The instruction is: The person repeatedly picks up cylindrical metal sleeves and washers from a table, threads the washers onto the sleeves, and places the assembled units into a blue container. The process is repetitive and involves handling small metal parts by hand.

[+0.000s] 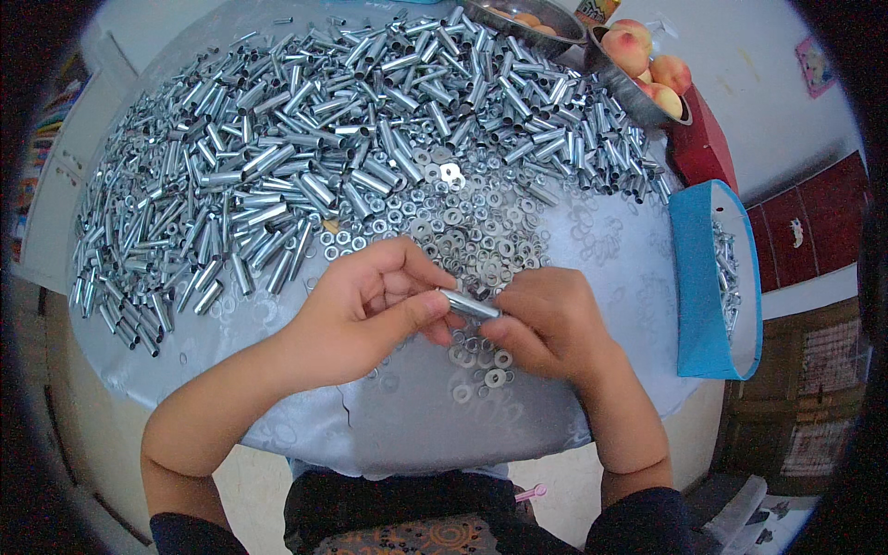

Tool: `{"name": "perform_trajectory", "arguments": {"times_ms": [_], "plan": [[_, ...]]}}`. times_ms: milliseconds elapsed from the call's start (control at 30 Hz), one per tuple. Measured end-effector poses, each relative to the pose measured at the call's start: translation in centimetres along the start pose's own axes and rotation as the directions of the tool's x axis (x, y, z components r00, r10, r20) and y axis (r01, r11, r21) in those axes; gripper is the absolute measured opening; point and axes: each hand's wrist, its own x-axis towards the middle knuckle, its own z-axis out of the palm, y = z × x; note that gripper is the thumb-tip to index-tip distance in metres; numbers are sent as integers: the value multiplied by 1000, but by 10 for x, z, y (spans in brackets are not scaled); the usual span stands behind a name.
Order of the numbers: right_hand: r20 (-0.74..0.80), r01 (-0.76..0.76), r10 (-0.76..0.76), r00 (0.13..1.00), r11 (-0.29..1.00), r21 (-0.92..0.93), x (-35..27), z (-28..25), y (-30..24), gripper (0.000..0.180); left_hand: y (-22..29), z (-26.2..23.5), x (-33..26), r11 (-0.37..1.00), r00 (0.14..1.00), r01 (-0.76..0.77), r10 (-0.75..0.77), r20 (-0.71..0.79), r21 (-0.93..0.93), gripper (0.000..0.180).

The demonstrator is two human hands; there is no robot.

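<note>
Between my two hands, just above the table, lies a short shiny metal sleeve [470, 304], held roughly level. My left hand [375, 301] pinches its left end between thumb and fingers. The right hand [550, 319] grips the other end, its fingers curled and partly hidden. Under and around the hands spreads a pile of flat washers [481, 231], with nuts [393, 205] mixed in on its left side. Beyond them a large heap of metal sleeves [314, 129] covers the far and left parts of the table.
A blue box [698, 296] with small metal parts inside stands at the table's right edge. Two dark metal bowls, the nearer one [620, 88] holding peaches [671, 74], sit at the far right beside a red box [700, 139]. A pale patterned cloth [629, 277] covers the table.
</note>
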Motion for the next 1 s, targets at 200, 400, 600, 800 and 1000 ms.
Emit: {"name": "perform_trajectory", "arguments": {"times_ms": [200,400,600,800,1000], "plan": [[-87,-82,78,993,996,-44,6,-3,-11,23,1,-3,2,995,999,42,-43,-13,-86,14],[-102,-214,239,966,954,209,0,7,-9,22,0,1,0,999,998,-42,41,-41,-23,14],[233,-519,487,842,610,599,2,6,-13,39,0,3,-6,593,902,-373,411,131,713,14],[294,-503,430,853,529,684,1,1,-3,33,0,4,-7,640,884,-385,463,65,665,13],[-200,-78,110,974,984,159,-1,5,-8,29,2,13,-7,959,975,-211,219,-22,191,12]]}}
